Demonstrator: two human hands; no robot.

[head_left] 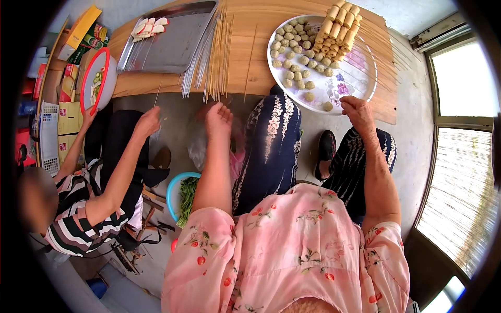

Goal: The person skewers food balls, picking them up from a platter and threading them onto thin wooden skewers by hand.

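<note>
My left hand (218,119) is closed just below the table's front edge, under the ends of a bundle of thin wooden skewers (215,57); what it holds, if anything, is too small to make out. At the front right rim of a round white flowered plate (360,65), my right hand (357,108) has its fingers pressed together, and their contents cannot be made out. Close to its fingertips lies a greenish ball (327,106). Many similar balls (295,68) are spread over the plate's left side, beside stacked tan rolls (339,30).
A metal tray (180,56) holds red-edged white slices (150,28). On the left, a seated person (99,201) holds a thin stick and a red-rimmed bowl (108,78). A blue-rimmed basin of greens (187,198) stands below. One skewer (251,60) lies apart on the wooden table (242,34).
</note>
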